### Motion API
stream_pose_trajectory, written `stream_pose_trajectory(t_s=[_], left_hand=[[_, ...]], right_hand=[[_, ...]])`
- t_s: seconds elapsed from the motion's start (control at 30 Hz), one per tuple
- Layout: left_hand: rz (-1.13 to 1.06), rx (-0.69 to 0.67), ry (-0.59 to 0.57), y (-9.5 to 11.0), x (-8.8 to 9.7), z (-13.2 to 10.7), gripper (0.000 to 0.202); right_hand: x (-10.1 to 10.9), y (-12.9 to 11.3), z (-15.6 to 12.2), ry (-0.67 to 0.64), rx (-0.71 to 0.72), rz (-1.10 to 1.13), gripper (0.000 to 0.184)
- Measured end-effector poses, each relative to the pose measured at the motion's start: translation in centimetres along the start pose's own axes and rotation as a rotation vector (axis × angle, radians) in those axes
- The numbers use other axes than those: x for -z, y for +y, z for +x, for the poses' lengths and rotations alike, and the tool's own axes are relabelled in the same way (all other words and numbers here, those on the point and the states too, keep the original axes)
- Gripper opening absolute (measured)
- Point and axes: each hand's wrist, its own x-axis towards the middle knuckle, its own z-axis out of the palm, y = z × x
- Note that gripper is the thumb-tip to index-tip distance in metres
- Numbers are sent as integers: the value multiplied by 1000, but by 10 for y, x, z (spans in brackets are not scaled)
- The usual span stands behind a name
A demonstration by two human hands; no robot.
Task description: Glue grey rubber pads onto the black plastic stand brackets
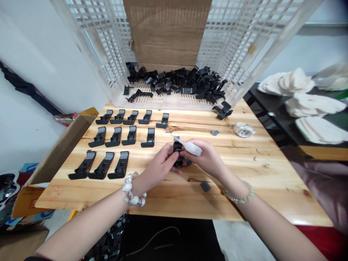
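My left hand (156, 167) is closed around a black plastic bracket (177, 146), holding it just above the wooden table. In my right hand (208, 159) is a small white squeeze bottle (193, 149); its thin nozzle points left, over the bracket's upper end. Fingers of both hands hide much of the bracket. Just right of my hands, a small grey pad (205, 186) lies on the wood, with another grey piece (214, 132) farther back. To the left stand rows of similar black brackets (121, 165), each with a grey patch on its upper end.
A white plastic crate (170, 102) on its side holds a heap of black brackets (187, 81), with cardboard (167, 32) behind. One loose bracket (223, 110) sits outside it. A tape roll (244, 129) is at right. White stacked pieces (320, 128) lie on a dark side surface.
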Motion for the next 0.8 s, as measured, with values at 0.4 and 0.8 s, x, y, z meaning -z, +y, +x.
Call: stream_pose_trajectory(t_s=[0.4, 0.8], left_hand=[[12, 69, -81, 7, -1, -3, 33], [-17, 135, -42, 3, -2, -1, 38]], right_hand=[[11, -2, 5, 160, 72, -69, 13], [7, -3, 3, 108, 219, -209, 8]])
